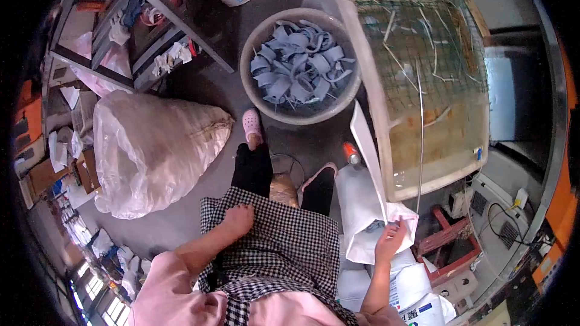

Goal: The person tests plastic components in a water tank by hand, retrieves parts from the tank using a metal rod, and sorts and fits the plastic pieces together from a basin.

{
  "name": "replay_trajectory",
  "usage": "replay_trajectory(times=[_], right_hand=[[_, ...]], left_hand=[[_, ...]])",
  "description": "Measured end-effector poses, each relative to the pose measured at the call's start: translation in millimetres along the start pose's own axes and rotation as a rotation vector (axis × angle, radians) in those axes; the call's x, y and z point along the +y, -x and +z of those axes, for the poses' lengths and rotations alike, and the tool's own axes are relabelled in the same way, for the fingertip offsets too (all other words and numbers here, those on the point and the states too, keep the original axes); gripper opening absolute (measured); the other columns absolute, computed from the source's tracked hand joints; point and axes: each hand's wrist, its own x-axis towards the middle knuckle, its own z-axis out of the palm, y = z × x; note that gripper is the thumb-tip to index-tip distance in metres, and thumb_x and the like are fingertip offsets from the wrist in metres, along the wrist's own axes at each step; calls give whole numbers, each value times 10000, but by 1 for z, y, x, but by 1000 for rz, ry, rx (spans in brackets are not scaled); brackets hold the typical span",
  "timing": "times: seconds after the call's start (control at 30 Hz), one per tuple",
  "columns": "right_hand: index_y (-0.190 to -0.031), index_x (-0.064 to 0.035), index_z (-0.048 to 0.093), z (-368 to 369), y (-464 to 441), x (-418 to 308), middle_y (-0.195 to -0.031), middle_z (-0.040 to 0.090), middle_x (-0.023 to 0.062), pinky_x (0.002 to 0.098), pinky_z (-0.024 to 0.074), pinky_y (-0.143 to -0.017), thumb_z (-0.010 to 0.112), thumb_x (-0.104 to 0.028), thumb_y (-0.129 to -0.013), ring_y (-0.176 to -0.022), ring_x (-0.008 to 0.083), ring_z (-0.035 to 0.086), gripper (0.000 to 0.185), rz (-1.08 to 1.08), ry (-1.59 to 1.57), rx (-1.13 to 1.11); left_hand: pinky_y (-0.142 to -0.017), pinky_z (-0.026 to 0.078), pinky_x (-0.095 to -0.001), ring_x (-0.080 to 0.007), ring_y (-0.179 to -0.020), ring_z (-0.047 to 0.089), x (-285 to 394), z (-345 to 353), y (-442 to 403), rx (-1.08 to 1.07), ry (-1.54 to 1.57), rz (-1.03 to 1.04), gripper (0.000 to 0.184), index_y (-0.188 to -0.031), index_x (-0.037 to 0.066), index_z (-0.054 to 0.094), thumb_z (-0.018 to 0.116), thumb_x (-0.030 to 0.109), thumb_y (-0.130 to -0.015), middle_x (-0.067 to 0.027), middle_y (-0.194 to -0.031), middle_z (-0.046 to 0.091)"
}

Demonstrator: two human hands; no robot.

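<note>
My left hand (240, 220) is curled closed over the black-and-white checked apron (296, 235) on my lap; whatever its fingers may hold is hidden. To the right, my right hand (391, 240) grips the edge of an open white sack (357, 196). A little grey material shows inside the sack's mouth. A long white strip (368, 145) leans from the sack toward the water tank (396, 175). In front of my feet stands a round tub (251, 87), filled with curled grey plastic strips (302, 63).
A red can (351, 153) stands between the tub and sack. A large translucent plastic bag (151, 151) lies at left, below a metal rack (163, 12). Green netting (417, 42) covers part of the tank. A red metal frame (447, 244) is at right.
</note>
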Motion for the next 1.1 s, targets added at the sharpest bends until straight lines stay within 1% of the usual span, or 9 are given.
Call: replay_trajectory(times=[0.13, 0.2, 0.27, 0.43, 0.53, 0.7, 0.87, 1.0, 1.1], right_hand=[[-1294, -34, 394, 32, -9, -45, -1068, 526, 123, 232, 492, -650, 601, -39, -803, -804, 159, 576, 533, 369, -436, -378], [-1272, -41, 414, 21, -17, -54, -1091, 552, 159, 294, 505, -717, 625, -311, -810, -935, 217, 597, 576, 876, -485, -390], [-1223, -34, 467, 41, 11, -62, -1090, 568, 172, 383, 472, -812, 633, -312, -795, -997, 275, 568, 536, 505, 1271, -455], [-1161, 3, 515, 100, 2, -106, -1108, 535, 225, 401, 424, -872, 636, -216, -784, -1002, 363, 531, 452, 151, 538, -397], [-1174, -4, 502, 199, -52, -151, -1152, 522, 216, 396, 415, -886, 624, -174, -792, -1043, 364, 504, 435, -153, 459, -476], [-1233, -63, 453, 391, -164, -228, -1166, 485, 155, 410, 421, -878, 541, -100, -777, -1065, 346, 483, 467, -690, 534, -514], [-1220, -104, 488, 520, -233, -210, -1194, 488, 110, 460, 387, -922, 497, -91, -788, -1117, 350, 454, 432, -1208, 683, -250], [-1213, -107, 496, 552, -262, -200, -1193, 488, 127, 451, 368, -966, 504, -110, -802, -1143, 358, 431, 412, -1319, 1020, -714], [-1230, -43, 470, 513, -284, -206, -1179, 522, 172, 386, 448, -878, 646, -171, -727, -1080, 318, 502, 548, -1271, 591, -804]], left_hand=[[-739, 509, -416, -292, -871, 636, -81, -29, -24, -177, 65, 61, 214, -898, 42, 647, 514, 174, -796, -165, -924, 652], [-702, 504, -409, -301, -822, 642, -125, -48, -25, -432, 98, 308, 223, -891, 33, 661, 523, 165, -775, -174, -848, 658], [-596, 493, -374, -247, -683, 642, -170, -51, -24, -722, 369, 660, 245, -876, 4, 655, 576, 210, -769, -136, -725, 650], [-548, 480, -345, -197, -584, 606, -210, -92, -13, -1196, 720, 763, 302, -860, -5, 643, 620, 286, -786, -97, -656, 621], [-639, 490, -376, -268, -733, 624, -214, -100, -49, -471, 486, 670, 333, -773, 13, 633, 664, 344, -765, -149, -707, 629], [-677, 500, -435, -387, -783, 603, -197, -150, -157, 437, 325, 183, 335, -1005, 3, 540, 630, 239, -784, -204, -959, 573], [-659, 501, -435, -363, -777, 608, -190, -192, -254, 715, 408, 175, 279, -965, 5, 539, 620, 210, -794, -193, -870, 578], [-675, 493, -440, -378, -792, 600, -185, -184, -304, 763, 359, 120, 282, -976, 10, 545, 616, 222, -804, -192, -878, 588], [-670, 464, -443, -392, -814, 581, -193, -173, -317, 850, 507, 162, 275, -992, -13, 544, 604, 191, -818, -218, -894, 598]])
